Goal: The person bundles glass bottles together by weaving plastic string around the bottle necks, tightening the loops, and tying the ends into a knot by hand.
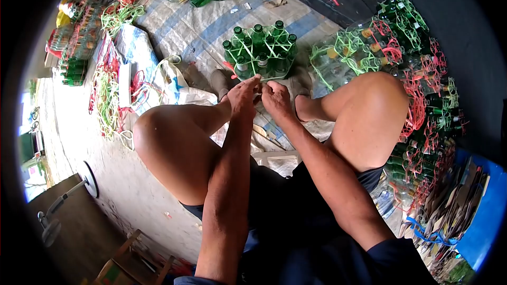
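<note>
Standing on the far side, green bottles (259,39) are near the curled left hand (243,95) and right hand (277,97), whose hold I can't tell.

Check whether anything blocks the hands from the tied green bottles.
Nothing visible does. The left hand and right hand are at the near side of the green bottles, with a foot on either side.

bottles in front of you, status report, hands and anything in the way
Left hand, right hand: close together at bottles' near side, fingers curled, grip unclear. Bottles: upright, green cord across them. In the way: nothing seen.
</note>
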`<action>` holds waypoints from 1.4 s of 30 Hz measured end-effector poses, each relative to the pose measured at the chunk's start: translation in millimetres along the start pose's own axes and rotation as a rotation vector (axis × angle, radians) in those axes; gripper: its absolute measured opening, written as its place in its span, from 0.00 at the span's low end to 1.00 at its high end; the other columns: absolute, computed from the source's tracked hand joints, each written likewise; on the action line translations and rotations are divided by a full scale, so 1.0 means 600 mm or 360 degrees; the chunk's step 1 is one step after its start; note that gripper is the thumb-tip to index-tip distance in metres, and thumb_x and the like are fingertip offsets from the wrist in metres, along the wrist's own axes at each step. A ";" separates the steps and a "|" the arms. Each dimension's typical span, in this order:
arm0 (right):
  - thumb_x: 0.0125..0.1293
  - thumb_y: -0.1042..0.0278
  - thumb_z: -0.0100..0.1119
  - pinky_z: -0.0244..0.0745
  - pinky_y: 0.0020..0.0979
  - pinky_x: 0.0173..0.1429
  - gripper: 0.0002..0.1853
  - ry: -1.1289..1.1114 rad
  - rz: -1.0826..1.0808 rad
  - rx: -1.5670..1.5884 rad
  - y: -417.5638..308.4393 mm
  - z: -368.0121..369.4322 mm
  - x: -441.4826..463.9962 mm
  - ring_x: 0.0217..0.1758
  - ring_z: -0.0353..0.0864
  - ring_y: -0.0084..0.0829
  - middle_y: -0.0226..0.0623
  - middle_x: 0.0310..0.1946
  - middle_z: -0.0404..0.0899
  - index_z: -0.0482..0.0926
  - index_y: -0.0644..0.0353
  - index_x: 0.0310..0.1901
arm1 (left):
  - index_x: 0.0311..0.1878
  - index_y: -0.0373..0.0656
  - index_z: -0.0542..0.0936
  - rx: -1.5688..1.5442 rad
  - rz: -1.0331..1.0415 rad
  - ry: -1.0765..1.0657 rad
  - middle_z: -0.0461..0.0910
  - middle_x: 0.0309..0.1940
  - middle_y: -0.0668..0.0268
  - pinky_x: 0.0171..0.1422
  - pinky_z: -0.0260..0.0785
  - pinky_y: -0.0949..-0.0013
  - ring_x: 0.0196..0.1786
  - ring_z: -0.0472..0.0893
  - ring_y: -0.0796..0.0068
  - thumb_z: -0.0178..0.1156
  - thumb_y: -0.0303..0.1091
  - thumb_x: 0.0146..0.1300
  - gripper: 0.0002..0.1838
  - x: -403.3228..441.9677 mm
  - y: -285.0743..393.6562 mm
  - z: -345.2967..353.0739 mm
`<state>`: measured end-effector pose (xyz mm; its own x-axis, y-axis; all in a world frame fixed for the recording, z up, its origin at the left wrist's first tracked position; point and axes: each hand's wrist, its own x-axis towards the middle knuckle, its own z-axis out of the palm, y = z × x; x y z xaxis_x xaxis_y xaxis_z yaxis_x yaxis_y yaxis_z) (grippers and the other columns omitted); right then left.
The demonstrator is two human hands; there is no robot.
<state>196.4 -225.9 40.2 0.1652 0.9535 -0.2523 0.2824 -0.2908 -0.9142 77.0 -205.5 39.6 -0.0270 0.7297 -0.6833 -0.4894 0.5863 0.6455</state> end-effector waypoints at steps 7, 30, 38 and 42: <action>0.78 0.55 0.57 0.62 0.29 0.25 0.17 -0.0292 0.0564 0.0917 -0.029 -0.005 -0.017 0.20 0.71 0.24 0.31 0.25 0.79 0.82 0.60 0.34 | 0.40 0.48 0.84 -0.0108 -0.0090 -0.0089 0.78 0.29 0.74 0.33 0.70 0.65 0.32 0.77 0.77 0.66 0.44 0.74 0.11 0.009 -0.029 -0.010; 0.71 0.61 0.54 0.77 0.44 0.42 0.16 -0.0071 -0.0135 0.0206 0.018 0.016 -0.022 0.32 0.85 0.41 0.50 0.27 0.83 0.81 0.68 0.35 | 0.48 0.50 0.89 0.0234 0.0040 0.0158 0.82 0.38 0.74 0.48 0.69 0.62 0.43 0.78 0.77 0.70 0.47 0.70 0.12 -0.026 -0.011 -0.019; 0.76 0.58 0.51 0.62 0.30 0.22 0.20 -0.0336 0.0617 0.0905 -0.043 0.002 -0.037 0.18 0.70 0.24 0.32 0.23 0.79 0.82 0.63 0.31 | 0.46 0.43 0.86 -0.0167 -0.0164 -0.0133 0.85 0.36 0.69 0.36 0.72 0.64 0.36 0.81 0.73 0.65 0.40 0.74 0.11 -0.005 -0.020 -0.036; 0.75 0.56 0.54 0.63 0.31 0.23 0.19 -0.0367 0.0723 0.0957 -0.035 0.002 -0.034 0.20 0.71 0.25 0.33 0.25 0.80 0.83 0.62 0.34 | 0.46 0.42 0.86 -0.0191 -0.0194 -0.0296 0.86 0.36 0.68 0.39 0.75 0.64 0.38 0.83 0.73 0.63 0.39 0.75 0.10 0.021 -0.029 -0.057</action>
<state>186.1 -239.0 64.0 -0.0766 0.7633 -0.6415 -0.3362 -0.6255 -0.7041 55.6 -218.2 8.2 0.1941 0.7146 -0.6720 -0.5796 0.6362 0.5092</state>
